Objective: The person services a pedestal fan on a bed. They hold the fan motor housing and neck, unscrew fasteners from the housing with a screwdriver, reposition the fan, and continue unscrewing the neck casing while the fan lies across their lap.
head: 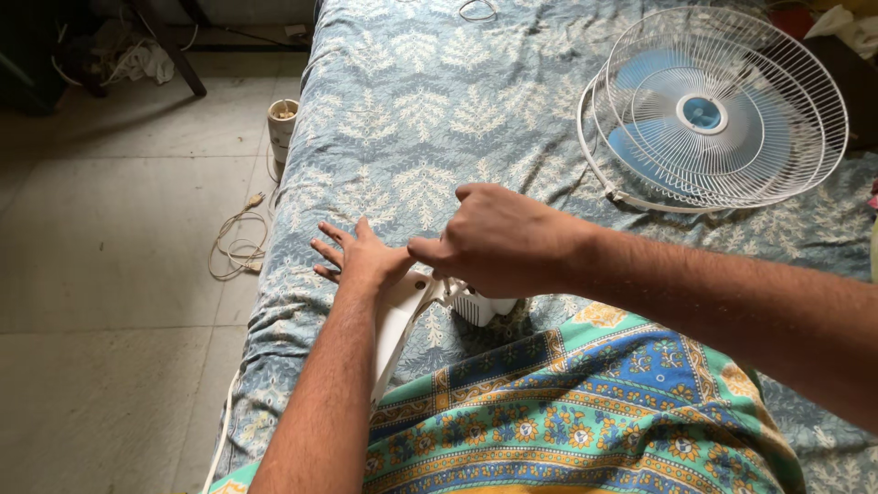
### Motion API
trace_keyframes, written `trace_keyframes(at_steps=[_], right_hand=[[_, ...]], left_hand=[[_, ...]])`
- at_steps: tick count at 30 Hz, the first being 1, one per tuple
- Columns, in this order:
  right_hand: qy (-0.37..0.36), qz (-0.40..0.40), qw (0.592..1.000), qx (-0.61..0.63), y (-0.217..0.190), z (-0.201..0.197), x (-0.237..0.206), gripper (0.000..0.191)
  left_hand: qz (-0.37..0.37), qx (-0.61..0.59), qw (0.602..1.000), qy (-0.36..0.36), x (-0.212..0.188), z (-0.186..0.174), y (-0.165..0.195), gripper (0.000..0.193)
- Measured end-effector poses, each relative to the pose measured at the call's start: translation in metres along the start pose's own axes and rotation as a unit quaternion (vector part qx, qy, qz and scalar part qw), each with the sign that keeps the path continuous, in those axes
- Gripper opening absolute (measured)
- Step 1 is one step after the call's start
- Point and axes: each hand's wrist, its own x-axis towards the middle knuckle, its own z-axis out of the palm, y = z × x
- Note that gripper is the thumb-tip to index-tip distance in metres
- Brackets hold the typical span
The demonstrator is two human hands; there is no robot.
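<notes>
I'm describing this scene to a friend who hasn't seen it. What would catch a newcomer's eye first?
First, the two bare arms meeting mid-picture: the left hand lies flat with fingers spread on a white fan body, and the right hand is closed over its motor end. Next, the white fan cage with blue blades lying at the upper right of the blue leaf-patterned bedsheet. A bright flowered cloth covers the lap below.
</notes>
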Motion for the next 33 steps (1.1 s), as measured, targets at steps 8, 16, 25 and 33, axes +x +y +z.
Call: trace_keyframes(at_steps=[8,16,25,33], right_hand=[[-0.154,0.092,0.982,-0.056,0.005,-0.003,-0.002,0.05],[-0.008,-0.073,0.99,-0.121,-0.006,0.005,-0.011,0.014],[-0.244,0.111,0.962,-0.062,-0.009,-0.003,0.017,0.031],[-0.092,-0.087,0.982,-0.14,0.005,0.001,0.005,0.016]], left_hand=[[-0.004,0.0,1.0,-0.019,-0.009,-0.005,0.004,0.154],[-0.002,0.007,1.0,-0.012,-0.007,-0.006,0.004,0.153],[-0.013,0.012,1.0,-0.017,-0.009,-0.007,0.005,0.147],[-0.007,0.007,1.0,-0.013,-0.008,-0.006,0.006,0.147]])
